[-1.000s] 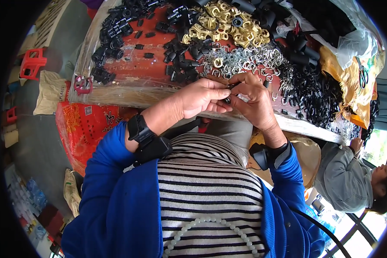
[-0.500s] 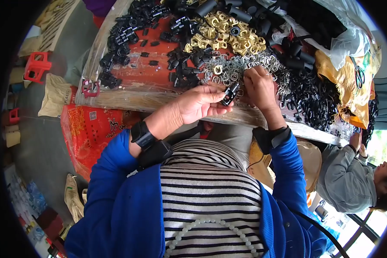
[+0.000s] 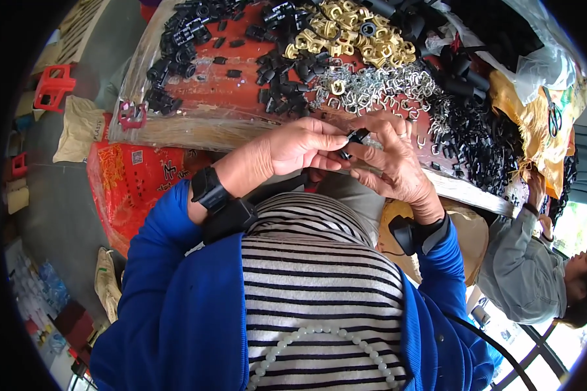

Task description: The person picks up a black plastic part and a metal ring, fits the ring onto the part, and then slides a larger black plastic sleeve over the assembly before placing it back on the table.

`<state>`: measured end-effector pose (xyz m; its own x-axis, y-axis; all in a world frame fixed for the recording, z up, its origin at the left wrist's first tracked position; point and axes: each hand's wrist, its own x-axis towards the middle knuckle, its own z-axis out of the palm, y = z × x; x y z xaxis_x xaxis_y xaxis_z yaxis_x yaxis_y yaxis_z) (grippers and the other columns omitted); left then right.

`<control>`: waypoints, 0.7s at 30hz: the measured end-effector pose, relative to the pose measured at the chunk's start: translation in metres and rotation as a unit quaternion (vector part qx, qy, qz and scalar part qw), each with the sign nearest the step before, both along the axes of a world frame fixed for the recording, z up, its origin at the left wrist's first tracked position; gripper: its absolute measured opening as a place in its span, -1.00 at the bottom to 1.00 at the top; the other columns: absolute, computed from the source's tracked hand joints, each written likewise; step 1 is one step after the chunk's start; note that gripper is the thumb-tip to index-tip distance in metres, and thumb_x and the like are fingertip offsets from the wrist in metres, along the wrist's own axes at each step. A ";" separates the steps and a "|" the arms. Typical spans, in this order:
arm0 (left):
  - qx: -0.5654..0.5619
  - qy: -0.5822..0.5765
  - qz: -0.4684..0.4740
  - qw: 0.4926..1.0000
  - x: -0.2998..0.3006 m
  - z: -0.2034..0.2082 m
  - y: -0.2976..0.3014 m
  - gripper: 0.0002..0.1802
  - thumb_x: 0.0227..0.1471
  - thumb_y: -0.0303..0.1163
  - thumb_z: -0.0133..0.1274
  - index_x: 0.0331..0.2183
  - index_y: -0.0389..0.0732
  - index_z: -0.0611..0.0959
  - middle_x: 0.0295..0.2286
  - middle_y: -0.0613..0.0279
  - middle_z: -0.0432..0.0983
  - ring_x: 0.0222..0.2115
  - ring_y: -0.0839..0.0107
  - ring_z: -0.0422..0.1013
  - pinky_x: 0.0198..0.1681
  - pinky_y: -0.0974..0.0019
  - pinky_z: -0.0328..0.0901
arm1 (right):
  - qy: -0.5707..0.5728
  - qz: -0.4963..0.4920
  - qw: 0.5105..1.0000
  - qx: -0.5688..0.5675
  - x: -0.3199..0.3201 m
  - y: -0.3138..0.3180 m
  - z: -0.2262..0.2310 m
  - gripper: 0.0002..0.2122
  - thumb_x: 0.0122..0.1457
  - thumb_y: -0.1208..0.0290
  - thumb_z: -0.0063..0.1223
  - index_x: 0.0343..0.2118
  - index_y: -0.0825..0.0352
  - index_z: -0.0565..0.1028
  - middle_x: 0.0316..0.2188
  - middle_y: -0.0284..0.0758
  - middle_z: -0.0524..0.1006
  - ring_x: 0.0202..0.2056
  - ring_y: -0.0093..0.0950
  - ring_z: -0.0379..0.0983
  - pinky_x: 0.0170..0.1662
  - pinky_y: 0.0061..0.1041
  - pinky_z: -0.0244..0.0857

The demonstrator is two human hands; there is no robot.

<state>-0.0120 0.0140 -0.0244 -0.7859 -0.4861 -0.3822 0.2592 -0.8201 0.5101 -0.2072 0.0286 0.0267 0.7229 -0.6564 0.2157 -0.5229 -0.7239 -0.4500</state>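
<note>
My left hand and my right hand meet in front of my chest at the near edge of the work table. Together they pinch a small black plastic part between the fingertips. Just beyond the hands lies a heap of silver metal clips. Further back sit a pile of brass-coloured buckles and scattered black plastic pieces. Both wrists wear black bands.
A long pile of black parts runs along the table's right side beside a yellow bag. A co-worker in grey sits at the right. A red printed sack hangs under the table, and a red stool stands at the left.
My right hand has drawn back from the silver clip heap toward my chest and rejoined the left hand around the black part.
</note>
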 end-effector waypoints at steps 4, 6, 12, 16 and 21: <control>0.008 0.011 -0.005 1.000 0.002 -0.001 -0.008 -0.75 -0.04 -0.39 -0.16 -0.28 -0.30 0.40 -0.37 0.16 0.41 -0.38 0.43 0.37 -0.30 0.43 0.29 | 0.004 0.000 1.000 0.005 0.000 -0.008 -0.005 -0.73 -0.25 0.30 0.11 -0.40 0.23 0.46 -0.21 -0.26 0.27 -0.14 -0.26 0.09 -0.14 -0.29 -0.04; 0.009 0.008 -0.005 1.000 0.001 -0.002 -0.009 -0.74 -0.05 -0.39 -0.15 -0.27 -0.30 0.40 -0.37 0.15 0.41 -0.38 0.42 0.37 -0.30 0.44 0.29 | -0.084 -0.005 0.996 0.042 -0.001 -0.010 -0.012 -0.73 -0.24 0.32 0.11 -0.41 0.26 0.46 -0.26 -0.27 0.30 -0.17 -0.28 0.13 -0.14 -0.32 -0.01; -0.027 -0.004 -0.001 1.000 0.000 0.001 -0.006 -0.73 -0.05 -0.38 -0.15 -0.26 -0.31 0.40 -0.35 0.10 0.40 -0.37 0.42 0.37 -0.29 0.45 0.28 | -0.251 -0.153 0.946 0.134 -0.014 -0.022 -0.032 -0.73 -0.19 0.37 0.06 -0.36 0.32 0.42 -0.36 -0.28 0.34 -0.29 -0.32 0.25 -0.22 -0.43 0.12; -0.016 -0.007 0.032 0.999 0.000 0.003 -0.001 -0.73 -0.05 -0.38 -0.15 -0.27 -0.30 0.40 -0.36 0.09 0.40 -0.37 0.42 0.37 -0.28 0.46 0.28 | 0.041 -0.236 0.961 -0.141 -0.020 -0.052 -0.042 -0.77 -0.15 0.41 0.00 -0.37 0.31 0.40 -0.41 -0.27 0.36 -0.42 -0.32 0.32 -0.37 -0.48 0.21; -0.005 0.008 0.075 0.997 0.000 0.006 -0.006 -0.74 -0.05 -0.39 -0.15 -0.28 -0.30 0.41 -0.35 0.08 0.40 -0.37 0.42 0.37 -0.29 0.47 0.28 | 0.136 -0.252 0.956 -0.060 -0.027 -0.069 -0.056 -0.83 -0.14 0.43 -0.04 -0.42 0.29 0.38 -0.45 -0.23 0.37 -0.50 -0.25 0.32 -0.46 -0.43 0.23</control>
